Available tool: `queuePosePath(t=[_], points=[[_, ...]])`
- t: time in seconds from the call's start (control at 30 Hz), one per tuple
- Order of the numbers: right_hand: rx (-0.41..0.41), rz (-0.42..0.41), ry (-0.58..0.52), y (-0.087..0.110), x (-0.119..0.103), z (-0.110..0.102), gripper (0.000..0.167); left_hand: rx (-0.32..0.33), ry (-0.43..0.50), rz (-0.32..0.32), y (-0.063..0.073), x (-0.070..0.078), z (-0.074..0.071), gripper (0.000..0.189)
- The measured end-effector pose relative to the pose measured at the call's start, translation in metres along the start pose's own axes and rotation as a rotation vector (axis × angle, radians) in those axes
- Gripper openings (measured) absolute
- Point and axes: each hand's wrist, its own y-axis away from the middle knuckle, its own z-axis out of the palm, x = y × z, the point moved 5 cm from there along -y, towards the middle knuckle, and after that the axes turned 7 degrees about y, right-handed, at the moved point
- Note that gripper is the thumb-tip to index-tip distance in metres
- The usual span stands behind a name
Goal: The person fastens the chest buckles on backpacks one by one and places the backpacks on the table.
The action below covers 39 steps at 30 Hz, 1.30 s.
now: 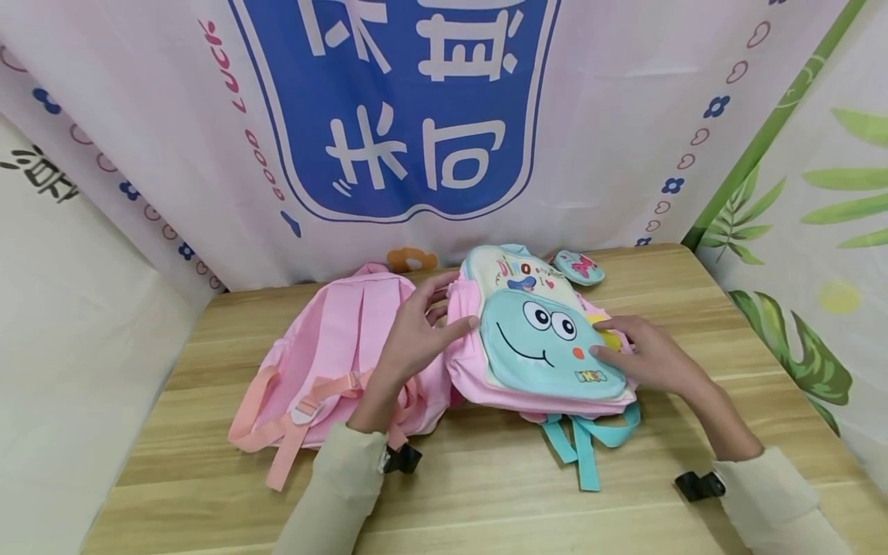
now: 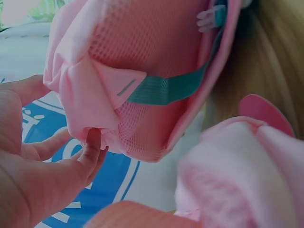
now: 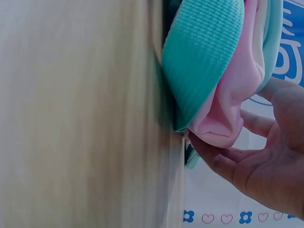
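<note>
Holding the cartoon-face backpack (image 1: 541,339) by both sides, right of centre in the head view, its face toward the camera. Left hand (image 1: 419,327) grips the pink side, thumb at the front; right hand (image 1: 648,356) grips the opposite side likewise. Judgement: even, light pressure suits this soft body; a hard squeeze would probably crumple it. Loose turquoise straps (image 1: 586,462), lower right of centre, could snag; mind the pink backpack (image 1: 336,320), left of centre, just beside.
</note>
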Motion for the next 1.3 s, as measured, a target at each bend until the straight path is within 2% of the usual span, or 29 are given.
queuePosePath(t=[0.1, 0.23, 0.4, 0.67, 1.0, 1.3], points=[[0.014, 0.004, 0.001, -0.001, -0.005, 0.002, 0.059, 0.012, 0.042, 0.028, 0.001, 0.004, -0.003, 0.076], [0.031, -0.012, -0.004, -0.003, -0.013, 0.003, 0.056, 0.034, 0.073, 0.033, 0.003, 0.006, -0.003, 0.077], [0.019, -0.017, -0.015, -0.004, -0.018, 0.007, 0.053, 0.087, 0.108, 0.06, 0.003, 0.009, -0.001, 0.077], [-0.001, -0.03, -0.012, -0.009, -0.026, 0.014, 0.054, 0.152, 0.066, 0.099, 0.004, 0.015, -0.005, 0.071], [-0.027, -0.056, -0.054, -0.017, -0.035, 0.019, 0.055, 0.107, 0.08, 0.209, 0.0, 0.028, -0.014, 0.061], [-0.051, -0.104, -0.095, -0.027, -0.05, 0.027, 0.055, 0.121, 0.09, 0.25, -0.003, 0.042, -0.023, 0.061]])
